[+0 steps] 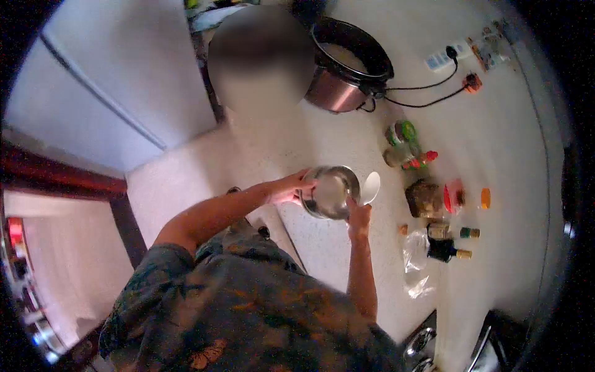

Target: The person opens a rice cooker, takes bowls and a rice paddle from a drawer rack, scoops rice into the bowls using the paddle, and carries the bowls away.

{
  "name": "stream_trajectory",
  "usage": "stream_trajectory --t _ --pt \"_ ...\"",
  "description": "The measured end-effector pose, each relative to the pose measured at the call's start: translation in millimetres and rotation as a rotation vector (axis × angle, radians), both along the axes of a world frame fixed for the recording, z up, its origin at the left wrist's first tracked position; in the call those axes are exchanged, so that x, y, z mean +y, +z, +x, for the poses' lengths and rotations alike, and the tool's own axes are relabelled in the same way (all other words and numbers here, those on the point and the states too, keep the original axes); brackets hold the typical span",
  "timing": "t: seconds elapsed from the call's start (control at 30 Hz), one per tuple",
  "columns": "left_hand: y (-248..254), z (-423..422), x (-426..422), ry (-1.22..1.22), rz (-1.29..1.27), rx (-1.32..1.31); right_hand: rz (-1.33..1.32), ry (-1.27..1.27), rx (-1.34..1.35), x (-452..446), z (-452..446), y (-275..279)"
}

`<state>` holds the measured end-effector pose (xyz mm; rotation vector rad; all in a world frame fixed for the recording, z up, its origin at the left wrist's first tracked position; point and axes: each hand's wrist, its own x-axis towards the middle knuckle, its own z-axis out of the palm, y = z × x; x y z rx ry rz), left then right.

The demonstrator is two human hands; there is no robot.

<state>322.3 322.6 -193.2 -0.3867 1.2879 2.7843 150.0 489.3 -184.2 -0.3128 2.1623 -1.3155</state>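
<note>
A shiny metal bowl [333, 193] is tilted over the counter, its inside facing me. My left hand [290, 188] grips its left rim, the fingers closed on the edge. My right hand [359, 218] is closed at the bowl's lower right, the thumb over the rim. From that same hand sticks out a white spoon [370, 186], its broad head beside the bowl; its handle is hidden in the fingers. What the bowl holds, if anything, I cannot make out.
An open electric cooker [339, 92] with whitish contents stands at the counter's far end, its cord running to a power strip [447, 57]. Jars [424, 198], dark bottles [441, 250] and a clear plastic bag [415, 251] line the right. A stove [421, 341] is at lower right.
</note>
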Motion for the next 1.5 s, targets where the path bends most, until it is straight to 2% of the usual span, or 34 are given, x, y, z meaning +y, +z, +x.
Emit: stream_trajectory --t 0.1,0.13,0.2,0.23,0.27,0.3,0.33,0.37,0.4,0.43,0.5,0.53,0.63,0.67,0.73,0.8,0.9,0.97,1.03,1.1,1.17,1.23,1.27,1.3,1.33,1.4,1.47,1.5 --pt "19.2 2.2 -10.0 -0.054 0.001 -0.122 -0.042 -0.150 -0.083 2.2 15.2 5.9" --pt "24.5 -0.3 -25.6 -0.097 0.000 -0.119 0.023 -0.152 -0.031 -1.9 13.7 4.3" --pt "33.4 -5.8 -56.8 -0.332 -0.161 -0.142 0.103 -0.197 0.013 -13.0 21.3 10.2" --pt "35.8 -14.0 -69.3 -0.380 -0.149 -0.146 0.013 -0.240 0.108 -23.0 24.1 20.0" --pt "37.2 -16.2 -75.4 -0.382 -0.244 -0.171 -0.077 -0.276 0.211 -28.5 30.5 25.6" --pt "36.7 -18.0 -82.4 -0.386 -0.336 -0.192 -0.058 -0.320 0.210 -32.4 33.3 27.2" --pt "28.3 -20.8 -88.3 -0.434 -0.324 -0.185 0.026 -0.324 0.182 -31.3 31.6 26.8" --pt "16.7 -23.7 -95.3 -0.395 -0.364 -0.171 0.105 -0.322 0.151 -28.3 28.6 25.3" --pt "9.4 -25.6 -102.0 -0.354 -0.406 -0.159 0.143 -0.286 0.294 -22.7 25.8 15.4" --pt "6.2 -26.2 -108.4 -0.392 -0.397 -0.157 0.160 -0.320 0.286 -28.3 33.2 27.7" --pt "0.7 -22.1 -115.5 -0.240 -0.466 -0.088 -0.031 -0.441 0.081 -34.4 47.1 60.6" --pt "5.0 -21.6 -123.3 -0.263 -0.461 -0.078 -0.006 -0.464 0.054 -39.0 50.1 73.5" --pt "27.4 -13.9 -136.2 -0.290 -0.475 0.001 -0.130 -0.522 0.221 -48.7 59.1 83.5" --pt "44.5 -9.3 -139.4 -0.288 -0.421 0.024 -0.061 -0.464 0.240 -44.1 54.8 74.4" --pt "65.0 -1.0 -134.1 -0.288 -0.372 0.052 -0.120 -0.380 0.240 -61.7 69.1 99.0" --pt "79.8 -4.6 -127.3 -0.213 -0.089 0.082 -0.153 -0.271 0.209 -74.7 63.7 101.0" --pt "100.2 -3.9 -132.4 -0.260 -0.107 0.071 -0.218 -0.213 0.202 -102.6 64.0 111.9" --pt "96.6 -4.6 -138.3 -0.207 -0.139 0.064 -0.198 -0.113 0.174 -118.7 64.9 126.0" --pt "86.9 -6.3 -144.2 -0.103 -0.153 0.028 -0.135 -0.059 0.132 -127.6 56.4 128.5" --pt "79.3 -6.0 -148.1 -0.074 -0.196 0.008 0.069 0.092 0.200 -133.1 53.8 136.0" --pt "85.6 7.5 -150.9 -0.048 -0.233 -0.027 -0.388 0.134 0.154 -118.6 45.4 112.4" --pt "108.1 29.7 -154.6 0.057 -0.086 -0.013 -0.111 0.317 0.307 -117.3 37.5 139.3" --pt "99.5 36.1 -162.1 0.078 -0.091 -0.055 -0.115 0.325 0.306 -113.2 34.0 149.1" --pt "92.8 44.9 -171.8 0.083 -0.092 -0.056 -0.164 0.318 0.179 -107.3 31.3 158.6" --pt "89.7 53.2 -182.7 0.097 -0.336 0.087 -0.211 0.306 0.052 -105.6 27.9 168.3" --pt "89.2 67.6 -197.3 0.108 -0.575 0.234 -0.310 0.259 0.064 -111.0 23.2 187.5" --pt "107.5 72.9 -213.4 0.177 -0.429 0.064 -0.404 0.207 0.083 -126.2 21.2 213.3" --pt "114.1 72.6 -223.5 0.200 -0.378 0.010 -0.196 0.158 0.255 -139.6 21.3 229.6"
